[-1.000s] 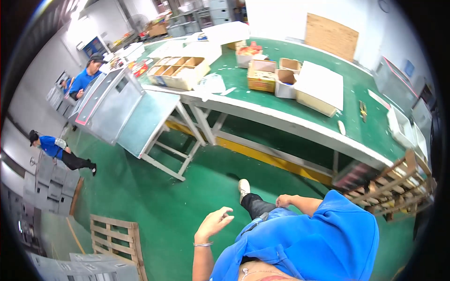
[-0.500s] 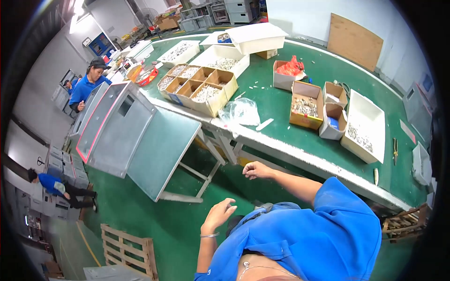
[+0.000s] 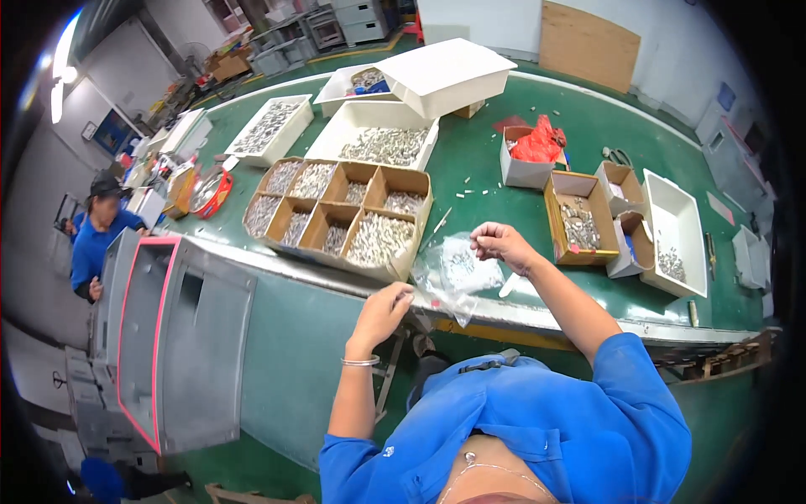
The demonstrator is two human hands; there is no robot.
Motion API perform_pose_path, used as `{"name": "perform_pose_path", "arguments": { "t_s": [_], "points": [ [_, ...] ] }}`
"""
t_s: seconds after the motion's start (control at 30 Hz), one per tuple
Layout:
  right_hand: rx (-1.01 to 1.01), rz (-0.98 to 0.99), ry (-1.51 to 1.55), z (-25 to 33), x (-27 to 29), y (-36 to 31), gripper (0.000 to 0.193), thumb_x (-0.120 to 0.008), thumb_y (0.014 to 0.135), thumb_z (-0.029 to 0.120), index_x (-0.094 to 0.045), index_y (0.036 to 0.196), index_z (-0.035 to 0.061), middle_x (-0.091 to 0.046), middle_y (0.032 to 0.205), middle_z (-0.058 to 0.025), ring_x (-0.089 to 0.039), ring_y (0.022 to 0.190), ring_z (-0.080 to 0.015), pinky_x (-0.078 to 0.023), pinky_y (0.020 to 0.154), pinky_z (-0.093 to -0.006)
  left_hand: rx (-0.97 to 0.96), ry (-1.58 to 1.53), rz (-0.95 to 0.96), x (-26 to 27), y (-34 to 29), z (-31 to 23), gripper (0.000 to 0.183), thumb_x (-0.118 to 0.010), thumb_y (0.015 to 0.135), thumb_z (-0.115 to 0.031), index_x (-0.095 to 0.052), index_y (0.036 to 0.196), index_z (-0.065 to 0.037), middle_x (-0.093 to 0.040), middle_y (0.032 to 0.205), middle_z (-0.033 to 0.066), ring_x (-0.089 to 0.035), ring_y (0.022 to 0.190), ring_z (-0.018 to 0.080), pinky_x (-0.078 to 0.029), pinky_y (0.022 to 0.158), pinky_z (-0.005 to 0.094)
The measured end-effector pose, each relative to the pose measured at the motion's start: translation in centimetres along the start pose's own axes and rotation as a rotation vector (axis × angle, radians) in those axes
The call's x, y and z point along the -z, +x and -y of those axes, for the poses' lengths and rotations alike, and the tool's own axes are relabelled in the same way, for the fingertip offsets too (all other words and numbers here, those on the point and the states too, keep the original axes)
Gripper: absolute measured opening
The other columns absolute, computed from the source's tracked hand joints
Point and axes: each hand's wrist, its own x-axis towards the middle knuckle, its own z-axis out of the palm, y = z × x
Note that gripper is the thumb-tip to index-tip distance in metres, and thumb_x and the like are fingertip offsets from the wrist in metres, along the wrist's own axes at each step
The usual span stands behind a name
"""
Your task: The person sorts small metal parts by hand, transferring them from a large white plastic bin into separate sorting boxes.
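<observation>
My right hand (image 3: pixel 506 245) is over a clear plastic bag (image 3: pixel 460 270) at the table's near edge. Its thumb and fingertips are drawn together; whatever they may pinch is too small to make out. Lower and to the left, my left hand (image 3: pixel 382 315) is by the edge, fingers bent together toward the thumb, their inner side hidden. Just beyond it stands a cardboard box (image 3: pixel 353 262) divided into several compartments, filled with small pale metal-looking parts. A white flat strip (image 3: pixel 509 284) lies beside the bag.
White trays (image 3: pixel 374 113) of small parts stand behind the divided box. To the right are small cartons (image 3: pixel 579 210), a red plastic bag (image 3: pixel 539 141) and a long white tray (image 3: pixel 672 227). A grey metal cabinet (image 3: pixel 206 336) fills the left, with a person (image 3: pixel 101 227) behind it.
My view has moved closer to the table. Both hands have gone from over the floor to the table's edge, the right one reaching above the plastic bag.
</observation>
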Motion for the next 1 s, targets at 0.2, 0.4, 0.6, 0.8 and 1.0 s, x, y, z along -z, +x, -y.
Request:
{"name": "perform_pose_path", "arguments": {
  "t_s": [0.2,0.4,0.6,0.8,1.0],
  "points": [
    [0.0,-0.1,-0.216,6.2,-1.4,11.5,0.014,-0.051,0.079,0.009,-0.052,0.091,0.0028,-0.056,0.081,-0.0039,-0.053,0.069,-0.0097,-0.046,0.064,-0.0241,-0.119,-0.028,-0.015,5.3,9.4,4.4,0.015,-0.05,0.077,-0.014,-0.053,0.086,-0.003,-0.056,0.078,0.015,-0.054,0.073,0.03,-0.042,0.064,0.0344],
    [-0.028,-0.212,-0.496,7.4,-1.7,21.3,0.017,-0.051,0.07,0.004,-0.057,0.086,0.0005,-0.056,0.075,-0.0035,-0.05,0.065,-0.0091,-0.043,0.061,-0.022,-0.169,-0.05,0.04,8.1,15.3,8.0,0.013,-0.05,0.076,-0.013,-0.052,0.083,-0.001,-0.055,0.078,0.015,-0.052,0.075,0.0321,-0.04,0.066,0.0374],
    [0.038,-0.204,-1.054,6.5,0.3,29.8,0.019,-0.053,0.067,0.008,-0.061,0.084,0.0044,-0.061,0.078,-0.0072,-0.057,0.073,-0.0192,-0.044,0.068,-0.0305,-0.136,-0.021,0.028,9.6,19.8,11.0,0.013,-0.05,0.076,-0.013,-0.052,0.083,-0.002,-0.055,0.079,0.0152,-0.052,0.077,0.0324,-0.04,0.068,0.0386],
    [-0.323,0.052,-1.747,4.6,4.1,36.4,0.044,-0.061,0.063,0.014,-0.049,0.105,0.0078,-0.043,0.109,-0.0194,-0.047,0.099,-0.0346,-0.042,0.081,-0.0399,0.0,-0.113,0.01,11.3,26.8,12.5,0.014,-0.049,0.077,-0.012,-0.054,0.085,-0.001,-0.057,0.081,0.0151,-0.055,0.074,0.0286,-0.043,0.066,0.0332],
    [-0.444,0.247,-1.58,3.9,0.0,36.9,0.071,-0.07,0.056,0.02,-0.036,0.118,0.0141,-0.038,0.115,-0.0172,-0.045,0.102,-0.0334,-0.042,0.082,-0.0386,0.105,-0.109,0.043,10.8,34.7,16.1,0.015,-0.05,0.076,-0.013,-0.054,0.086,-0.001,-0.057,0.077,0.0146,-0.056,0.074,0.0279,-0.043,0.066,0.0329]
  ]
}}
